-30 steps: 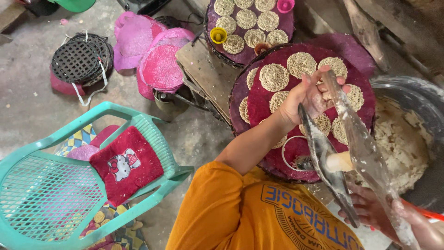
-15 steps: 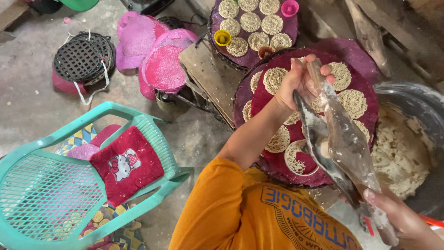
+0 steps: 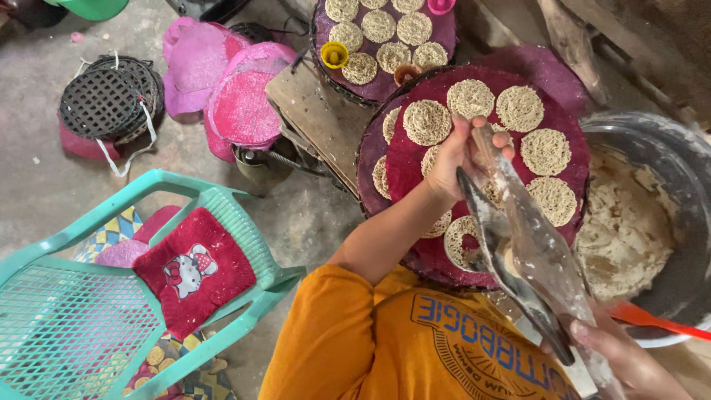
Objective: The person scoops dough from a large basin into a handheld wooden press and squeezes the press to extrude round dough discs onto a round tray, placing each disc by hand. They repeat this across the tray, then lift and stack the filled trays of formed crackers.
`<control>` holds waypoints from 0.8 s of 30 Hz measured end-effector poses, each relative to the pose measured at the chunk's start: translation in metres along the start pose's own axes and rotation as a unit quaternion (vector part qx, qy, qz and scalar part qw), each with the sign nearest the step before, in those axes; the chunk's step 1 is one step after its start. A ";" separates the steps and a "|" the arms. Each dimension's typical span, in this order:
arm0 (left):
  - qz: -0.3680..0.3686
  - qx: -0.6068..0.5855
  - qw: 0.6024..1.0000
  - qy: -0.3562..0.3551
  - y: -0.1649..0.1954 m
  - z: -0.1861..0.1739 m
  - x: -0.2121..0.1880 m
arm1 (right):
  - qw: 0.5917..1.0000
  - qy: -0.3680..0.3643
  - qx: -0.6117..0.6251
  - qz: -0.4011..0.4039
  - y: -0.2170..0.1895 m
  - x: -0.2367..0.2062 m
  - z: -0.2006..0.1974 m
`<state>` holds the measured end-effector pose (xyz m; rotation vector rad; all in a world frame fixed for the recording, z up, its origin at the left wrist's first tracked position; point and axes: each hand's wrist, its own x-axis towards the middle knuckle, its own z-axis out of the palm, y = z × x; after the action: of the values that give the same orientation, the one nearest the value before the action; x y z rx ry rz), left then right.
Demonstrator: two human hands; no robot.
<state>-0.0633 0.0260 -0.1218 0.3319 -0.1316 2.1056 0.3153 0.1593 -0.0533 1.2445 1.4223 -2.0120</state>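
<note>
My left hand [image 3: 461,157] grips the upper end of a long clear plastic bag [image 3: 529,244] smeared with pale dough. It hovers over a round dark-red tray [image 3: 404,159] that carries several lacy noodle discs [image 3: 471,98]. At the bottom right, my right hand [image 3: 621,361] holds the bag's lower end close to my orange shirt [image 3: 415,341]. The bag stretches slantwise between the two hands, with a lump of dough inside near its middle.
A big grey basin of pale dough [image 3: 629,222] stands right of the tray, with a red handle [image 3: 659,323] at its near rim. A second tray of discs [image 3: 385,37] lies behind. Pink mats [image 3: 237,104], a black mesh stack [image 3: 107,100] and a teal plastic chair [image 3: 96,296] are on the left.
My left hand has lifted and then lowered a little over the tray with the bag's end. My right hand has dropped towards the bottom right corner.
</note>
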 end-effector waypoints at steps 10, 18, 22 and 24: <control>0.012 -0.002 1.000 -0.010 0.014 -0.003 0.022 | 0.982 0.017 -0.149 -0.112 -0.044 0.009 0.040; -0.013 0.047 0.993 0.106 0.011 0.049 0.010 | 0.997 0.062 -0.053 -0.018 -0.029 -0.011 0.014; -0.094 0.317 0.943 -0.037 0.033 0.064 -0.015 | 0.979 -0.055 -0.036 -0.193 -0.039 -0.016 0.007; -0.131 0.623 0.754 -0.163 0.022 0.060 -0.029 | 0.942 -0.093 -0.082 -0.313 -0.049 0.006 0.021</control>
<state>-0.0564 -0.0234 -0.0715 1.4050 1.1120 1.5292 0.2674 0.1617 -0.0285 0.5424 2.0131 -2.2489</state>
